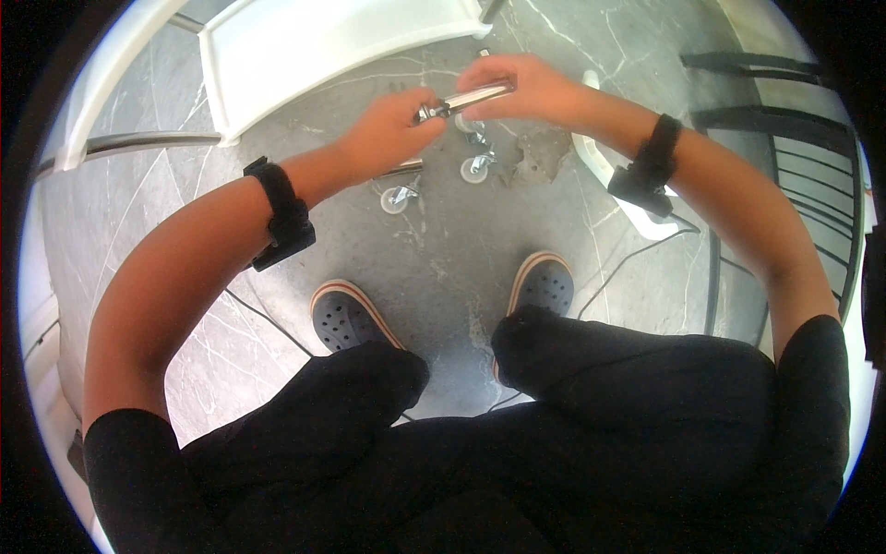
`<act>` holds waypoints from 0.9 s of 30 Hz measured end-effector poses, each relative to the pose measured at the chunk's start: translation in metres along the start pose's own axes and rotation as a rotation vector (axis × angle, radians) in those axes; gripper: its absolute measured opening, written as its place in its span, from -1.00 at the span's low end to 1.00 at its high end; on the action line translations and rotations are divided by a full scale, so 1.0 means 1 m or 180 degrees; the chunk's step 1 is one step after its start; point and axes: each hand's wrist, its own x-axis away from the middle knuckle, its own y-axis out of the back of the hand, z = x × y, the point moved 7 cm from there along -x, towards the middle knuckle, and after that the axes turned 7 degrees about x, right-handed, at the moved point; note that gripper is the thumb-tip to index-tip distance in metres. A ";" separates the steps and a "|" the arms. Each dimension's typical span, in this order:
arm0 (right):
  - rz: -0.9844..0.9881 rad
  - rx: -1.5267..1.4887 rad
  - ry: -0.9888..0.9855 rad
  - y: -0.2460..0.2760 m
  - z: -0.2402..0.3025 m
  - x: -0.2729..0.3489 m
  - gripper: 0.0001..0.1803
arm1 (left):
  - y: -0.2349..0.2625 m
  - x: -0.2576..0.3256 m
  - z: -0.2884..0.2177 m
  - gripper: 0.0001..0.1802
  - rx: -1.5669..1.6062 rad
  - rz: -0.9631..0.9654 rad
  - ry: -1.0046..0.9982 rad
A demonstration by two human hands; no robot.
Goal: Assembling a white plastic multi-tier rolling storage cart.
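Note:
A short shiny metal tube (480,95) is held up over the floor between my hands. My left hand (392,134) is closed round its left end, where a small metal fitting (427,113) shows by the thumb. My right hand (526,86) curls about the other end, fingers above the tube and thumb below. Beneath them on the floor are several small caster wheels with pale treads, among them a nearer caster (397,199) and one to its right (475,169). Another metal tube (402,168) lies partly hidden under my left hand.
A white shelf tray (341,42) with metal posts stands at the far left. On the right are a white curved base (637,210) and a black metal rack (817,185). A dark cable (609,282) runs over the grey marbled floor (443,249), near my shoes (346,319).

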 end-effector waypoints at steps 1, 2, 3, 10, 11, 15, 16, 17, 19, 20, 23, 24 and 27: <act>-0.0005 0.0009 0.0000 0.005 -0.007 0.000 -0.65 | -0.003 -0.001 -0.001 -0.73 0.0005 0.0035 0.0037; 0.0082 0.0103 0.0088 0.006 -0.003 -0.002 -0.64 | -0.004 0.000 -0.002 -0.73 0.0006 0.0065 0.0091; 0.0167 0.0197 0.0176 0.006 0.001 -0.003 -0.61 | -0.004 0.000 -0.004 -0.73 0.0003 0.0062 0.0096; 0.0933 -0.0078 -0.1298 -0.008 -0.017 -0.004 -0.67 | -0.001 0.004 -0.014 -0.84 -0.0353 0.0049 -0.0275; 0.0421 0.0132 -0.0405 0.000 -0.014 -0.007 -0.67 | -0.002 0.002 -0.015 -0.83 -0.0314 0.0053 -0.0257; 0.0249 0.0255 0.0028 0.007 -0.004 -0.007 -0.65 | -0.001 0.004 -0.010 -0.82 -0.0218 0.0061 -0.0103; 0.0254 0.0254 0.0035 0.005 0.000 -0.007 -0.65 | 0.000 0.004 -0.007 -0.78 -0.0255 0.0088 -0.0031; 0.0359 -0.0107 -0.0302 0.001 -0.005 -0.005 -0.64 | 0.000 0.005 -0.008 -0.71 -0.0292 0.0118 0.0038; 0.0468 -0.0469 -0.0638 -0.004 -0.009 -0.003 -0.63 | -0.003 0.007 -0.010 -0.71 -0.0326 0.0202 0.0037; 0.0568 -0.0452 -0.0858 -0.006 -0.013 -0.003 -0.62 | -0.005 0.008 -0.011 -0.71 -0.0360 0.0286 0.0030; 0.0389 -0.0023 -0.0253 -0.008 -0.005 0.000 -0.63 | -0.007 0.007 -0.006 -0.71 -0.0168 0.0304 0.0229; 0.0095 0.0382 0.0569 -0.004 0.009 0.002 -0.65 | -0.006 0.006 -0.005 -0.71 -0.0168 0.0296 0.0234; 0.0323 0.0463 0.0676 0.002 0.010 -0.004 -0.68 | -0.005 0.005 0.001 -0.72 0.0119 0.0390 0.0595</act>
